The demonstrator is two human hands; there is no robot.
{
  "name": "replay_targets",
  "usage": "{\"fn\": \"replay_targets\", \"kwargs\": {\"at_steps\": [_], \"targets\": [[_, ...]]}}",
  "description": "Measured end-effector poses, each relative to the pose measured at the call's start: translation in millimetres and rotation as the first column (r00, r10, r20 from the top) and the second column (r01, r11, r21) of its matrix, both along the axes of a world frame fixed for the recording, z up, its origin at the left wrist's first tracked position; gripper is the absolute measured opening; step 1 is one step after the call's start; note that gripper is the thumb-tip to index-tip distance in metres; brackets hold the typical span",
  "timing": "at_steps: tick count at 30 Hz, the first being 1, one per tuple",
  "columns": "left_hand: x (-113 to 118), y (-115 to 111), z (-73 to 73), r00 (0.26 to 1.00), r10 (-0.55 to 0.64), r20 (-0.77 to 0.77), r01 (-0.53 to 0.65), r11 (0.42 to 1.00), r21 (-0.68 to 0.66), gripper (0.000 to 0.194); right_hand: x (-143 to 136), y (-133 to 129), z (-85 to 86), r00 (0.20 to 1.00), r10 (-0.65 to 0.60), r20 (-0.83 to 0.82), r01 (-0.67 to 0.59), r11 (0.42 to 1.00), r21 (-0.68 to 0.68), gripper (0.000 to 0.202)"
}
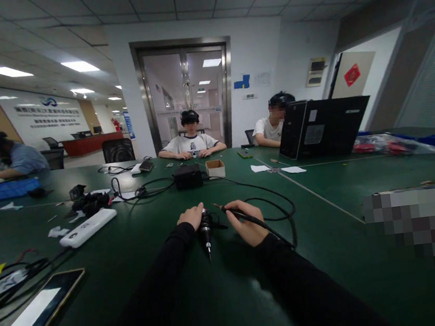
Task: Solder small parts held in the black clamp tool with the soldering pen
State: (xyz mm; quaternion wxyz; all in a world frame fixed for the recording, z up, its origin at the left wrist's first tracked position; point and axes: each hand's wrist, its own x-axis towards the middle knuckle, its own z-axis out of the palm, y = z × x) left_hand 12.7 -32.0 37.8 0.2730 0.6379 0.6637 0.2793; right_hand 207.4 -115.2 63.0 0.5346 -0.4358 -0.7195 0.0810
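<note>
My left hand [191, 218] grips the rear of a black electric screwdriver [206, 231] from its left side. The screwdriver lies low over the table, its metal bit pointing towards me. Held like a pen in my right hand [249, 226] is a soldering iron [243, 214], its copper-coloured tip aimed left at the back end of the screwdriver. A small gap seems to separate tip and screwdriver; contact is hard to judge. From the iron a black cable runs back under my right wrist and loops over the table. The fingertips of my left hand are partly hidden.
Beyond my hands stand a black box [187, 177] with cables and a small open carton [215, 169]. To the left lie a white power bank [88, 228] and a phone-like tablet [39, 319]. A black computer case [321, 127] stands back right. Several people sit around the green table [330, 255].
</note>
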Motion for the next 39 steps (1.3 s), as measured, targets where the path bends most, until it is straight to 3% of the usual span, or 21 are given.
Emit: {"fn": "replay_targets", "kwargs": {"at_steps": [4,9,14,23,39], "targets": [[-2.0,4.2,-14.4,0.989,0.075,0.127,-0.080,0.996,0.035,0.033,-0.9,1.4,-2.1,1.000,0.004,-0.021,-0.004,1.000,-0.007,0.012],[-4.5,11.1,-25.5,0.939,0.004,0.344,-0.050,0.991,0.126,0.026,-4.7,0.6,-2.8,0.998,0.027,-0.054,-0.027,1.000,0.005,0.012],[-4.6,8.3,-25.7,0.871,-0.061,0.487,-0.047,0.977,0.208,0.035,-11.6,-6.4,0.7,0.994,0.089,-0.067,-0.088,0.996,0.012,0.012],[-8.5,11.3,-33.7,0.830,-0.138,0.541,-0.023,0.960,0.279,0.035,-15.9,-4.6,-5.2,0.992,0.126,0.002,-0.126,0.990,0.057,0.016],[-5.0,4.8,-28.2,0.865,-0.028,0.500,-0.111,0.963,0.246,0.027,-13.6,-0.7,-7.2,0.987,0.161,0.019,-0.161,0.987,0.015,0.018]]}}
